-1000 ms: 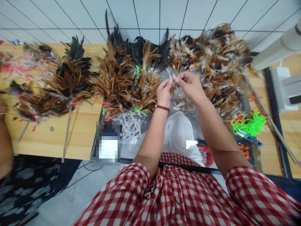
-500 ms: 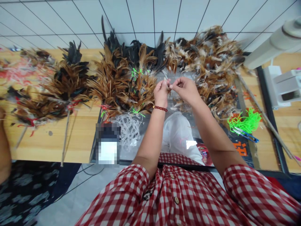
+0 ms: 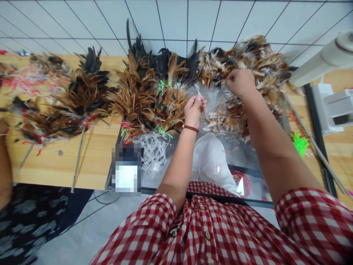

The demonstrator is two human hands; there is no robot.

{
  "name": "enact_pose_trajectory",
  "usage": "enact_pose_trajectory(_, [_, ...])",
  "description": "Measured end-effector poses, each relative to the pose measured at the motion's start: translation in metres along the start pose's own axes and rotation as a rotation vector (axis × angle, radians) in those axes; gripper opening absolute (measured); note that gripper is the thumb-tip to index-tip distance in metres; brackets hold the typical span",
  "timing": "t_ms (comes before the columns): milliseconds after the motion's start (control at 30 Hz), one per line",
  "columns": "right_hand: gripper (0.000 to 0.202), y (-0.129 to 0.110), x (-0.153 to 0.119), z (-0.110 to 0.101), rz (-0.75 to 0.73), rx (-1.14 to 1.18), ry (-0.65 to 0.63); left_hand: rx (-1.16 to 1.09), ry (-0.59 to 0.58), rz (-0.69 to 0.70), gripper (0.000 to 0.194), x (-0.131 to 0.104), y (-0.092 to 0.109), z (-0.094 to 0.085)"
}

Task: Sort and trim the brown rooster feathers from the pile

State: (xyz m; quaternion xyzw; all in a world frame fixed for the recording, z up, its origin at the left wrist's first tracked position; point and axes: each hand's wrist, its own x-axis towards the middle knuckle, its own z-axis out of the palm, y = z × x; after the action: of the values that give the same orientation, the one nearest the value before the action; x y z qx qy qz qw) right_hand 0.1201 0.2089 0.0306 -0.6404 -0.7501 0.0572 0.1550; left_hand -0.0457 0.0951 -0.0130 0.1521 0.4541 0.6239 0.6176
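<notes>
Above the glass-topped section of the table, my left hand (image 3: 193, 110) is closed, pinching a small feather (image 3: 198, 89) whose pale tip sticks up past the thumb. My right hand (image 3: 243, 83) is farther forward and to the right, against a large pile of loose brown, white and dark feathers (image 3: 264, 59). Its thumb and fingers are pressed together; what is between them is hidden. Just left of my left hand lie bundles of brown and black feathers (image 3: 132, 92), some bound with green ties (image 3: 162, 86).
White strips (image 3: 153, 151) lie beside a blurred-out device (image 3: 126, 173). Bright green strings (image 3: 300, 143) and a long stick (image 3: 317, 147) are at the right, near a white stand (image 3: 322, 60). Feather dusters (image 3: 85, 88) with sticks lie left, near another person's arm (image 3: 5, 165).
My right hand has left my left hand and moved forward and right to the feather pile. My left hand stays nearly in place. The right forearm now covers the blue-handled snips.
</notes>
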Motion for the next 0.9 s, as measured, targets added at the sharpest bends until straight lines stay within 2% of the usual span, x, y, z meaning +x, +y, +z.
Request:
enact_pose_trajectory(33, [0.019, 0.0, -0.005, -0.006, -0.014, 0.076, 0.026, 0.001, -0.003, -0.004, 0.024, 0.0, -0.001, 0.0])
enact_pose_trajectory(67, [0.018, 0.0, -0.011, -0.012, -0.037, 0.143, -0.008, 0.0, -0.006, -0.006, 0.023, 0.001, -0.001, -0.001])
enact_pose_trajectory(167, [0.016, -0.001, -0.027, -0.026, -0.085, 0.168, -0.372, -0.005, -0.005, 0.002, 0.024, 0.002, -0.002, -0.002])
enact_pose_trajectory(200, [0.019, -0.001, -0.03, -0.026, -0.094, 0.12, -0.416, -0.006, -0.006, 0.005, 0.025, 0.002, -0.002, -0.002])
enact_pose_trajectory(233, [0.022, -0.001, -0.031, -0.024, -0.103, 0.068, -0.385, -0.007, -0.005, 0.008, 0.025, 0.003, -0.003, -0.002])
enact_pose_trajectory(333, [0.024, 0.002, -0.019, -0.005, -0.169, 0.028, -0.131, -0.01, 0.006, 0.003, 0.024, 0.003, -0.002, -0.002])
enact_pose_trajectory(433, [0.021, 0.007, 0.005, 0.016, -0.246, 0.123, -0.132, -0.026, 0.015, -0.01, 0.021, 0.004, -0.002, -0.002])
enact_pose_trajectory(500, [0.031, 0.009, 0.017, 0.024, -0.245, 0.107, -0.166, -0.041, 0.015, -0.017, 0.02, 0.003, -0.001, -0.002])
enact_pose_trajectory(567, [0.036, 0.011, 0.021, 0.027, -0.253, 0.072, -0.14, -0.054, 0.014, -0.024, 0.02, 0.002, 0.0, -0.002])
enact_pose_trajectory(633, [0.031, 0.013, 0.015, 0.027, -0.261, 0.099, -0.053, -0.068, 0.015, -0.028, 0.019, 0.001, 0.001, -0.001])
enact_pose_trajectory(733, [0.023, 0.012, -0.007, 0.029, -0.211, 0.328, 0.075, -0.094, 0.023, -0.032, 0.021, 0.0, 0.001, 0.001])
enact_pose_trajectory(833, [0.032, -0.002, -0.038, 0.035, -0.174, 0.611, 0.142, -0.106, 0.038, -0.018, 0.022, 0.002, -0.002, 0.001])
enact_pose_trajectory(900, [0.037, -0.017, -0.058, 0.04, -0.133, 0.706, 0.194, -0.11, 0.047, 0.026, 0.018, 0.005, -0.005, 0.001])
